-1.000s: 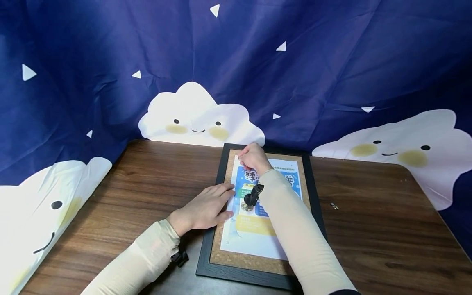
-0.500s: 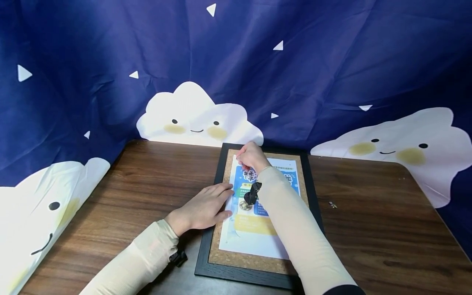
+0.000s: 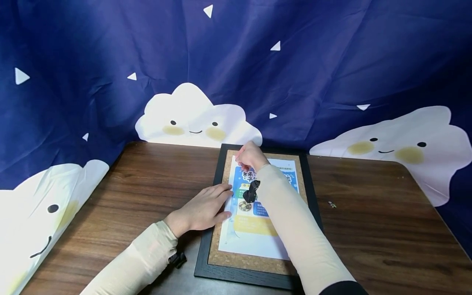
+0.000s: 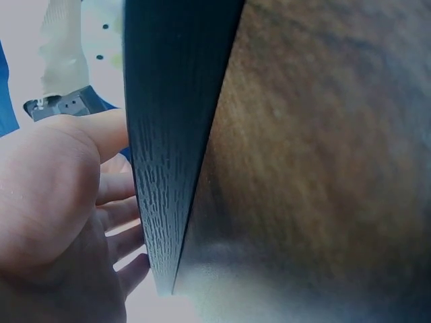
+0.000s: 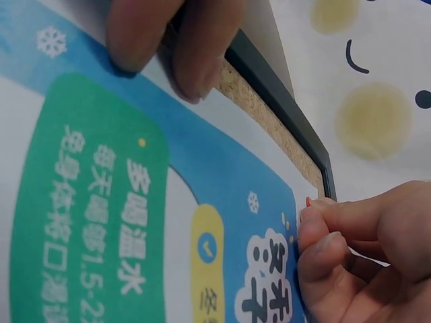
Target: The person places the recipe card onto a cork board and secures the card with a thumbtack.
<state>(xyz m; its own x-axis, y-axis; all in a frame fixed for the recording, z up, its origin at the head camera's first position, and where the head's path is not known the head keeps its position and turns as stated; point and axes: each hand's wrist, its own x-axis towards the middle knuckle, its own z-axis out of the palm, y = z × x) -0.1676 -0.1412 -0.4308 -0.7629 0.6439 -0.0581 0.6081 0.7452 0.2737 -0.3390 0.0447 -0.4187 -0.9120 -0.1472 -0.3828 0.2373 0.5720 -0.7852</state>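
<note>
- One printed sheet [image 3: 254, 225] lies flat on a cork board [image 3: 250, 263] set in a black frame [image 3: 247, 276], all resting on the brown wooden surface [image 3: 177, 172].
- Left hand [image 3: 202, 208]: its grip is released, with the fingers spread and nearly straight; it reaches across the frame's left side, and its fingertips rest on the left part of the sheet.
- Right hand [image 3: 252, 157]: its grip pinches a small orange-red object [image 5: 309, 202] at the sheet's far left corner; the fingers cover most of it, so its shape cannot be told.
- The sheet carries blue, green and yellow blocks, Chinese characters and snowflakes; the right forearm hides part of it.
- Pale sleeves [image 3: 144, 252] cover both forearms, and a black device [image 3: 251, 191] sits at the right wrist.
- Several tiny bits [image 3: 332, 204] lie on the surface, right of the frame, too small to make out.
- Behind the surface hangs a dark blue cloth [image 3: 236, 49] with white triangles [image 3: 275, 46] and smiling clouds [image 3: 200, 114].
</note>
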